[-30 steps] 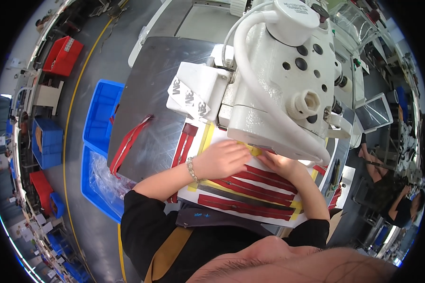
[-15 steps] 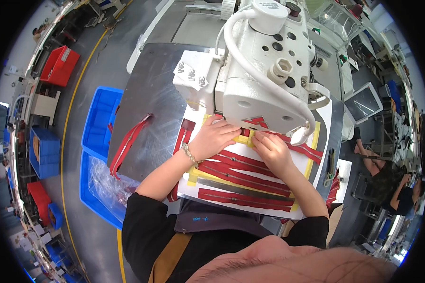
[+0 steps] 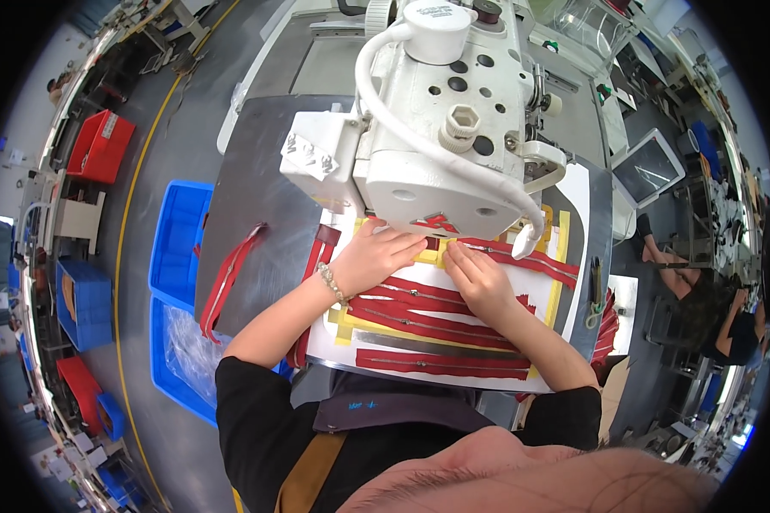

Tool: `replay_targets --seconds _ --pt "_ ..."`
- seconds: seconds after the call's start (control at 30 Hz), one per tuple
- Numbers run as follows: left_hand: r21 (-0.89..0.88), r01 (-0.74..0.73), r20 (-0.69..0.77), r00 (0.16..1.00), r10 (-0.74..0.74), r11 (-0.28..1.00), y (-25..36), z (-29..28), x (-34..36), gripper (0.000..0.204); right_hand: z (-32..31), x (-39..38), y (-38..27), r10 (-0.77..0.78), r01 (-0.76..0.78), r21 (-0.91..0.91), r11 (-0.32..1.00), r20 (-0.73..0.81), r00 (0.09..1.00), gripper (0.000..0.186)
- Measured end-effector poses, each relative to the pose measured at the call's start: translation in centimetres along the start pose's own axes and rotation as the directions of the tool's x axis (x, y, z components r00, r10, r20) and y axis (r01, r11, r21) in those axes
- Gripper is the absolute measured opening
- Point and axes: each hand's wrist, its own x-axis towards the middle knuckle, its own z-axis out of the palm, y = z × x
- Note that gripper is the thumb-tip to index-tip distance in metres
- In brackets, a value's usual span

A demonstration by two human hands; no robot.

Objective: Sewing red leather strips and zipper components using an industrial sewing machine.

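Observation:
Under the head of a white sewing machine, both hands work at a small yellow block with a dark red piece at its back. My left hand lies palm down beside it, fingers stretched out and tips against its left side. From the right, my right hand presses its bent fingers together at the block; what its fingertips pinch is hidden. A red zipper runs rightward from there. Nearer me, more red zippers lie in rows on a white sheet with yellow edging.
One red zipper hangs over the metal table's left edge. Blue bins stand to the left, one holding clear plastic. Scissors lie at the right, near bundled red zippers. A screen stands further right.
The whole view has shifted, so the machine appears further left. My right hand's fingers have moved slightly on the yellow block; my left hand stays at its left side.

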Motion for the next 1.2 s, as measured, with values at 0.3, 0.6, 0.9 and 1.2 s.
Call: replay_targets --seconds 0.3,0.6,0.9,1.2 --pt "-0.114 -0.022 0.036 0.999 0.026 0.993 -1.1 0.5 -0.4 0.033 -0.1 0.1 0.5 -0.032 0.033 0.037 0.999 -0.008 0.999 0.022" --pt "-0.064 -0.143 0.061 0.987 0.147 0.988 -1.6 -1.5 1.3 0.016 0.2 -1.0 0.6 0.012 -0.016 0.049 0.999 0.083 0.996 0.021" --pt "-0.045 -0.147 0.070 0.986 0.150 0.988 -1.8 -1.2 1.6 0.023 0.5 -1.0 0.5 0.017 -0.021 0.060 0.998 0.060 0.998 0.021" --pt "-0.160 -0.092 0.191 0.974 0.123 0.983 -2.0 -0.1 1.3 0.033 0.2 -0.7 0.5 0.024 -0.029 0.097 0.995 0.053 0.998 0.027"
